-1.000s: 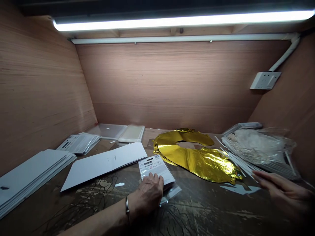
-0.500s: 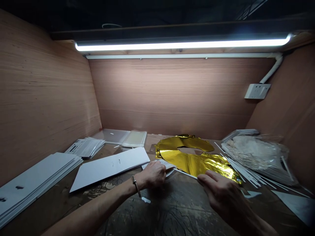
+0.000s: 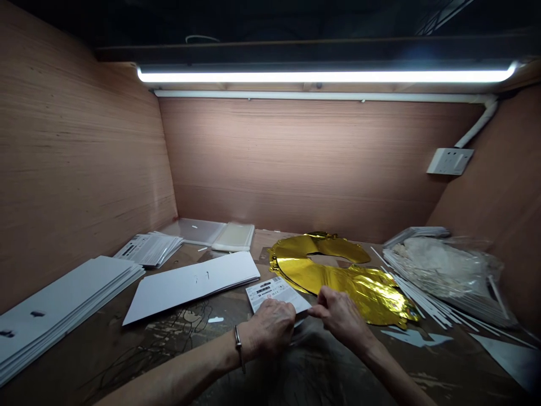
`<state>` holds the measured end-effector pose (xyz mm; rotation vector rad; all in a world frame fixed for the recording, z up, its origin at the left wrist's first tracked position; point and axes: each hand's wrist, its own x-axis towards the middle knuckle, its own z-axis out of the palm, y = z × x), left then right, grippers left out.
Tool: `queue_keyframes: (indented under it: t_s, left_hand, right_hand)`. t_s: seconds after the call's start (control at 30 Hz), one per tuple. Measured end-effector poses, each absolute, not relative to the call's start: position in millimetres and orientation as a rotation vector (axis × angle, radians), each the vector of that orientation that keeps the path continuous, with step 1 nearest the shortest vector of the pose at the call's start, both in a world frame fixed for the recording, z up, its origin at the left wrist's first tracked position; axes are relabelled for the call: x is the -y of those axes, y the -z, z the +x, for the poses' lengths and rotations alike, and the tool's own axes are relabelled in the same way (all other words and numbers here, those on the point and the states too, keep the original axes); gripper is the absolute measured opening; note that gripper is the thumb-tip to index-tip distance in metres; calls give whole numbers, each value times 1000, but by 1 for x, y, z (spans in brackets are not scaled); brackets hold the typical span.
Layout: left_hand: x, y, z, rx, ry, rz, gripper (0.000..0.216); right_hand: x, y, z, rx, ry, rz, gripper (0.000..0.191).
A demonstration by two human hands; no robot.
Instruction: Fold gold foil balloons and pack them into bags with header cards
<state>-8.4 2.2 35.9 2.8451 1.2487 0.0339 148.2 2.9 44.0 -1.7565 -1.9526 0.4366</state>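
My left hand [image 3: 273, 322], with a bracelet on its wrist, is closed on the near edge of a white printed card [image 3: 274, 290] just above the table. The card bears a barcode and small symbols. Close by on the right, my right hand [image 3: 340, 316] has its thumb and fingers pinched together at the card's right corner. Whatever is in that pinch is too small or hidden. Something thin and clear shows beneath the card between the hands. Behind them lies a flat gold foil balloon [image 3: 325, 270], which the right hand partly overlaps.
White card sheets [image 3: 194, 285] and a taller stack [image 3: 63, 316] lie left. Printed cards [image 3: 150, 249] and clear bags [image 3: 234, 235] sit behind them. White sticks [image 3: 426, 299] and a filled plastic bag [image 3: 443, 268] lie right. Paper scraps [image 3: 416, 336] are near the balloon.
My right hand has moved left to the card, and the white stick it held no longer shows. My left hand has shifted slightly nearer me, uncovering more of the card.
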Motion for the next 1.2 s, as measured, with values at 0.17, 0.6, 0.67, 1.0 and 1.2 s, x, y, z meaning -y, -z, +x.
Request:
queue_keyframes:
  t_s: [0.17,0.6,0.67,1.0,1.2]
  left_hand:
    - [3,-27,-8,-1261,35,2826,21]
    - [5,-23,-15,-1245,-5,2869,20]
    - [7,-24,-17,-1221,7,2873,19]
    - [-14,5,-18,-1432,-374,2684,50]
    - [-30,39,-15,-1349,-277,2704,68]
  right_hand:
    - [-1,-17,152,1836,-977,-1660,8]
    - [13,-18,166,2461,-504,-1267,23]
    - [15,-13,167,2597,-297,-1221,25]
    - [17,20,173,2800,150,-1170,21]
    - [29,16,169,2768,115,-1298,14]
